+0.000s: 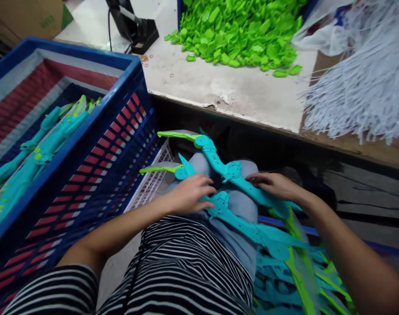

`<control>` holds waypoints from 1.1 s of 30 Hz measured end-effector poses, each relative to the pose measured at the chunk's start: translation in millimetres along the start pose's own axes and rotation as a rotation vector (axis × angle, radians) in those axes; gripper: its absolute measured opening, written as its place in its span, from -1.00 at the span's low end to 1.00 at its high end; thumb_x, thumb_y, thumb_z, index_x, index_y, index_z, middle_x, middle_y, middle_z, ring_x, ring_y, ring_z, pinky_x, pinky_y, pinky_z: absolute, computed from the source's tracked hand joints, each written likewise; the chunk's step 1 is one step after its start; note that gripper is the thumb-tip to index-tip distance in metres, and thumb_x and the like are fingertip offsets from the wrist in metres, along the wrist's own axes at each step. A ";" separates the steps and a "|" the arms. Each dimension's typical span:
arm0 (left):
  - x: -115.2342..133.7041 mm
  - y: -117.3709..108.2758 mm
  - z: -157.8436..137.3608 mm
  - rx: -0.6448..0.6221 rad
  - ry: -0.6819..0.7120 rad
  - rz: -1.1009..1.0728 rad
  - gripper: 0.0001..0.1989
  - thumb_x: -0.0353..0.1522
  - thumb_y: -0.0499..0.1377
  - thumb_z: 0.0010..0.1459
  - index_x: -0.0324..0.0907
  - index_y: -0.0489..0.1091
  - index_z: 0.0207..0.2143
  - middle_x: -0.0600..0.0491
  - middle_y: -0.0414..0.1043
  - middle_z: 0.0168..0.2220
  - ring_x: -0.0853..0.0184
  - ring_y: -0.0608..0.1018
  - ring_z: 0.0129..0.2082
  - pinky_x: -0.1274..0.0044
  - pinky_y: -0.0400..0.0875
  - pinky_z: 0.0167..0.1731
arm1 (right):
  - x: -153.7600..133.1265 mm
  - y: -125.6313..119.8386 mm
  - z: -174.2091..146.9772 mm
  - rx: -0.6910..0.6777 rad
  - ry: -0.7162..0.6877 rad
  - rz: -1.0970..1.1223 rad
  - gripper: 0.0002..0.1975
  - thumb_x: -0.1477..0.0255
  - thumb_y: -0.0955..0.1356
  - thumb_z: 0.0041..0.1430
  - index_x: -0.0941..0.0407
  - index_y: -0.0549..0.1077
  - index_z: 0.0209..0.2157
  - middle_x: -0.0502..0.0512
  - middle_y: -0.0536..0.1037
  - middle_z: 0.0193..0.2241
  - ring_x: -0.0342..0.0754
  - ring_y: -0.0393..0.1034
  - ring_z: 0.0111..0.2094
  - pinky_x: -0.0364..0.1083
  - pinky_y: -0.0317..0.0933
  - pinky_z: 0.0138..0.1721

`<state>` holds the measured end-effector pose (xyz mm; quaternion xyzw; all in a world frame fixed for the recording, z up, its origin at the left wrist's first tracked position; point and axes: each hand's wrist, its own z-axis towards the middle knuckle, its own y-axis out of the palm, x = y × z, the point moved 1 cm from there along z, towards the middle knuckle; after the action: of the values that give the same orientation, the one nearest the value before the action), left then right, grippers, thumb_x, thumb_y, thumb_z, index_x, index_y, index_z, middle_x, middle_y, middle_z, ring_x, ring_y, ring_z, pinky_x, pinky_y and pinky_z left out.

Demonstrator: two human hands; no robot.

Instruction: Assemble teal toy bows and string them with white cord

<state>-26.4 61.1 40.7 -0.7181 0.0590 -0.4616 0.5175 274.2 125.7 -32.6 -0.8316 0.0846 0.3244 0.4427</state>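
Note:
Two turquoise plastic toy bows with lime-green tips lie side by side across my lap. My left hand [194,192] is curled over the nearer toy bow [240,223], left of its middle, and covers part of that limb. My right hand [278,184] has its fingers on the upper edge of the farther toy bow [248,187], right of its round centre. Under the right ends of both, more turquoise and green bow pieces [278,280] are heaped beside my leg.
A blue crate [97,192] at left holds several assembled bows [45,148]. Lime-green parts [239,30] are piled on the worktable [199,89] ahead. A bundle of white strings [360,87] hangs over its right edge. A black stand [137,30] is at the back left.

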 end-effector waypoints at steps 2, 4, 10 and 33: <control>-4.3 31.1 8.8 -0.185 0.060 0.148 -0.44 -0.18 0.25 0.06 -0.25 0.29 0.07 -0.22 0.31 0.09 0.06 0.26 0.16 0.24 0.11 0.14 | -6.0 10.6 5.8 0.105 0.013 -0.104 -0.62 0.31 0.21 0.06 0.10 0.54 -0.19 0.18 0.58 -0.22 0.11 0.47 -0.21 0.01 0.31 -0.18; -11.5 49.6 13.4 -0.300 0.058 0.237 -0.21 -0.14 0.28 0.02 -0.30 0.10 0.21 -0.25 0.35 0.02 0.05 0.32 0.10 0.22 0.05 0.15 | -15.9 23.9 5.9 0.238 0.010 -0.210 -0.58 0.19 0.21 0.12 0.10 0.50 -0.12 0.21 0.55 -0.17 0.15 0.44 -0.16 0.03 0.29 -0.17; -14.9 56.9 7.6 -0.350 0.021 0.316 -0.11 -0.15 0.25 0.06 -0.32 -0.10 0.29 -0.18 0.43 -0.15 0.10 0.43 -0.12 0.37 0.21 -0.08 | -46.7 59.3 1.8 0.394 0.042 -0.488 -0.31 0.20 0.28 0.12 0.31 0.14 0.19 0.39 0.47 -0.15 0.26 0.32 -0.12 0.10 0.20 -0.18; -8.0 55.6 -18.3 -0.429 -0.031 0.134 -0.27 -0.21 0.20 0.11 -0.28 0.02 0.24 -0.19 0.44 -0.05 0.11 0.50 -0.09 0.38 0.38 -0.13 | -53.5 89.0 -9.3 0.483 -0.112 -0.284 -0.43 0.39 0.35 0.14 0.20 0.20 0.18 0.29 0.43 -0.07 0.14 0.23 -0.04 0.15 0.12 0.03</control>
<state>-22.4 27.5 -7.7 -0.8132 0.1953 -0.3918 0.3835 198.9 57.7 -56.7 -0.6862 0.0176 0.2752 0.6731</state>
